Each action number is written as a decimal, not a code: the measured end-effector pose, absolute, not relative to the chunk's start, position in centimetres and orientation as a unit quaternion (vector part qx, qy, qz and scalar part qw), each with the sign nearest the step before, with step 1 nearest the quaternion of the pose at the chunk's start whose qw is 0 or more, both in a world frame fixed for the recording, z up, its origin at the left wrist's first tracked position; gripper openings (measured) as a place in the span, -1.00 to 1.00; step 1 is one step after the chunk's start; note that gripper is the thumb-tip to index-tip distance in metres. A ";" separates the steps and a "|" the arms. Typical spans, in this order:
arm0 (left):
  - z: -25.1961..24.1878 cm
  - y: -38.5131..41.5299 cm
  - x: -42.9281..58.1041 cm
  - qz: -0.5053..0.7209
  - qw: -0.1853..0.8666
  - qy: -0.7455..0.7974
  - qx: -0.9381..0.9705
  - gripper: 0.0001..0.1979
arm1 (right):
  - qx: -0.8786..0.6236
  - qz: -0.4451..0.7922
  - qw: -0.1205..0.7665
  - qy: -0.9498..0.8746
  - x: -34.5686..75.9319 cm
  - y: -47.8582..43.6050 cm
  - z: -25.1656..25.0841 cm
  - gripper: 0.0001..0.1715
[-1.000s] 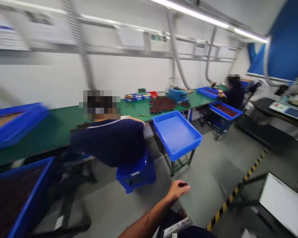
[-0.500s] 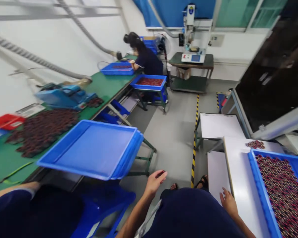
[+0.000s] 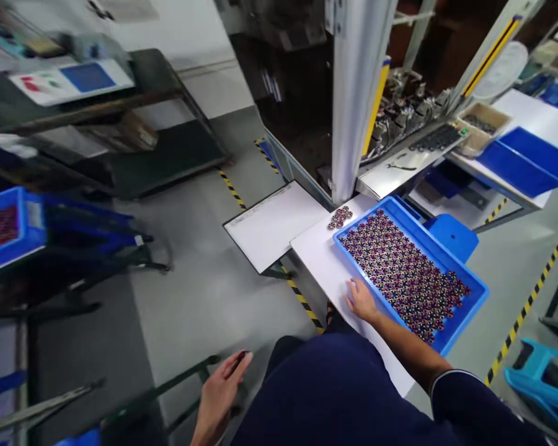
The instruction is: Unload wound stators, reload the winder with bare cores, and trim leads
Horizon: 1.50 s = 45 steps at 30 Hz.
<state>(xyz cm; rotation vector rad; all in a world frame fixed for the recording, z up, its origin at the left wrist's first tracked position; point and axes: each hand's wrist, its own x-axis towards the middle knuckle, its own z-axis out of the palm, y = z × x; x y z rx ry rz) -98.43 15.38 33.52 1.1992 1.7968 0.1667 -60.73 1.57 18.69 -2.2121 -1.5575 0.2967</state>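
My left hand [image 3: 219,389] hangs low over the grey floor beside my lap, its fingertips pinched on a small dark part [image 3: 242,357]. My right hand [image 3: 360,300] rests flat, fingers apart, on the white table [image 3: 323,266]. It touches the near left rim of a blue tray [image 3: 467,310] filled with several rows of small dark red-and-blue parts. A little heap of the same parts [image 3: 339,217] lies on the table by the tray's far corner.
A machine with a white pillar [image 3: 358,93] and a keyboard [image 3: 437,137] stands behind the table. A lower white shelf [image 3: 270,224] sits to the left and a blue bin [image 3: 525,162] at the right. A blue stool [image 3: 542,379] stands on the floor. Another blue tray [image 3: 7,230] is far left.
My view has swung right from the green bench and co-workers to the white table. My right hand has come to rest by the tray. My left hand still pinches the small part.
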 end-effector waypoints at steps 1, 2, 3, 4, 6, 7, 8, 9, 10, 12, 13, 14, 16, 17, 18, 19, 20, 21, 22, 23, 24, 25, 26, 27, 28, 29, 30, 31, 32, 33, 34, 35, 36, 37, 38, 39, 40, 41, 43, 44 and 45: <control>33.6 16.0 -97.5 0.057 0.476 0.727 0.492 -0.51 | -0.780 0.117 0.215 -0.576 -61.2 1.8 18.8 -0.56; 33.6 16.6 -96.7 0.051 0.486 0.720 0.492 -0.48 | -0.766 0.125 0.222 -0.590 -61.8 2.2 18.9 -0.57; 33.6 17.2 -95.9 0.048 0.496 0.715 0.491 -0.47 | -0.756 0.130 0.228 -0.600 -62.5 2.7 19.1 -0.57; 33.6 17.9 -95.2 0.047 0.501 0.710 0.492 -0.46 | -0.749 0.133 0.233 -0.605 -63.2 3.3 19.4 -0.58; 33.4 19.3 -94.0 0.051 0.511 0.700 0.496 -0.46 | -0.749 0.132 0.240 -0.603 -64.4 4.9 20.1 -0.58; 33.3 20.1 -93.5 0.055 0.514 0.695 0.499 -0.46 | -0.753 0.130 0.242 -0.598 -64.8 5.8 20.5 -0.58; 33.2 20.8 -93.1 0.058 0.517 0.691 0.502 -0.47 | -0.756 0.129 0.243 -0.593 -65.0 6.8 20.9 -0.58; 33.1 21.6 -92.8 0.060 0.519 0.688 0.504 -0.48 | -0.760 0.128 0.244 -0.589 -65.0 7.9 21.2 -0.58; 33.1 22.5 -92.6 0.060 0.521 0.685 0.506 -0.49 | -0.763 0.127 0.244 -0.585 -64.8 9.2 21.6 -0.58; 32.9 24.3 -92.3 0.054 0.523 0.679 0.511 -0.53 | -0.770 0.125 0.243 -0.577 -64.2 12.4 22.1 -0.56; 32.7 25.3 -92.1 0.049 0.525 0.676 0.515 -0.54 | -0.777 0.123 0.241 -0.569 -63.7 14.2 22.4 -0.54; 32.6 26.4 -92.0 0.042 0.527 0.671 0.520 -0.54 | -0.786 0.119 0.240 -0.557 -63.2 16.3 22.6 -0.52; 32.1 28.8 -91.5 0.027 0.531 0.658 0.533 -0.51 | -0.815 0.108 0.235 -0.519 -62.2 20.8 22.7 -0.49; 31.8 30.1 -91.2 0.017 0.532 0.650 0.542 -0.49 | -0.833 0.102 0.232 -0.491 -61.6 23.1 22.7 -0.47; 31.5 31.6 -90.8 0.006 0.534 0.642 0.551 -0.47 | -0.854 0.096 0.228 -0.459 -61.1 25.4 22.6 -0.45; 31.1 33.2 -90.4 -0.006 0.535 0.633 0.560 -0.45 | -0.874 0.090 0.223 -0.422 -60.5 27.6 22.3 -0.44; 30.7 34.9 -89.9 -0.019 0.536 0.623 0.569 -0.44 | -0.894 0.085 0.217 -0.382 -59.9 29.5 22.0 -0.43; 30.2 36.7 -89.5 -0.033 0.537 0.614 0.577 -0.44 | -0.913 0.081 0.210 -0.341 -59.3 31.3 21.5 -0.42; 29.8 38.7 -89.1 -0.046 0.538 0.605 0.586 -0.44 | -0.929 0.078 0.203 -0.300 -58.7 32.7 21.0 -0.42; 29.4 40.8 -88.8 -0.057 0.537 0.596 0.594 -0.44 | -0.942 0.074 0.196 -0.261 -58.1 33.9 20.4 -0.41; 29.1 43.0 -88.4 -0.065 0.536 0.589 0.601 -0.44 | -0.953 0.071 0.189 -0.225 -57.5 34.7 19.8 -0.39; 28.8 45.2 -88.1 -0.071 0.533 0.584 0.608 -0.43 | -0.961 0.067 0.183 -0.194 -57.0 35.3 19.2 -0.36; 28.5 47.3 -87.8 -0.074 0.528 0.582 0.614 -0.43 | -0.968 0.063 0.178 -0.168 -56.4 35.7 18.6 -0.33; 28.3 49.4 -87.6 -0.075 0.522 0.581 0.620 -0.42 | -0.972 0.058 0.174 -0.147 -56.0 35.8 18.1 -0.31; 28.1 51.3 -87.3 -0.075 0.514 0.582 0.626 -0.42 | -0.975 0.054 0.173 -0.130 -55.5 35.8 17.6 -0.31; 27.8 52.9 -87.0 -0.074 0.505 0.583 0.632 -0.41 | -0.977 0.049 0.172 -0.119 -55.2 35.8 17.1 -0.34; 27.6 54.3 -86.6 -0.072 0.496 0.584 0.639 -0.40 | -0.977 0.045 0.174 -0.112 -54.8 35.6 16.6 -0.38; 27.3 55.4 -86.1 -0.070 0.488 0.581 0.647 -0.39 | -0.977 0.042 0.176 -0.110 -54.6 35.5 16.2 -0.42; 27.0 56.2 -85.4 -0.068 0.483 0.575 0.657 -0.38 | -0.977 0.038 0.180 -0.111 -54.4 35.3 15.7 -0.46; 26.6 56.8 -84.5 -0.066 0.480 0.564 0.669 -0.38 | -0.975 0.035 0.184 -0.115 -54.3 35.2 15.3 -0.48; 26.1 57.0 -83.3 -0.066 0.480 0.548 0.682 -0.38 | -0.974 0.032 0.189 -0.120 -54.4 35.0 14.8 -0.49; 25.6 57.1 -81.8 -0.065 0.482 0.526 0.698 -0.39 | -0.972 0.030 0.193 -0.127 -54.5 34.8 14.4 -0.50; 25.0 57.0 -80.1 -0.064 0.486 0.499 0.715 -0.41 | -0.971 0.027 0.197 -0.134 -54.8 34.7 14.0 -0.51; 24.4 56.7 -78.2 -0.063 0.489 0.467 0.734 -0.42 | -0.969 0.026 0.200 -0.142 -55.2 34.5 13.7 -0.52; 23.7 56.4 -76.0 -0.061 0.492 0.433 0.753 -0.42 | -0.967 0.024 0.203 -0.150 -55.8 34.3 13.5 -0.54; 23.0 55.9 -73.8 -0.059 0.493 0.397 0.772 -0.43 | -0.965 0.024 0.206 -0.159 -56.4 34.0 13.3 -0.57; 22.3 55.4 -71.5 -0.057 0.490 0.361 0.791 -0.43 | -0.963 0.024 0.208 -0.170 -57.2 33.7 13.3 -0.58; 21.6 54.8 -69.2 -0.055 0.484 0.327 0.810 -0.44 | -0.961 0.024 0.209 -0.181 -58.0 33.3 13.3 -0.60; 20.2 53.5 -65.0 -0.045 0.465 0.268 0.843 -0.49 | -0.956 0.027 0.211 -0.203 -59.7 32.6 13.6 -0.61; 19.5 52.9 -63.2 -0.038 0.453 0.240 0.857 -0.52 | -0.953 0.031 0.211 -0.214 -60.5 32.2 13.8 -0.61; 18.8 52.2 -61.6 -0.030 0.441 0.214 0.871 -0.55 | -0.951 0.036 0.211 -0.224 -61.3 31.8 14.0 -0.61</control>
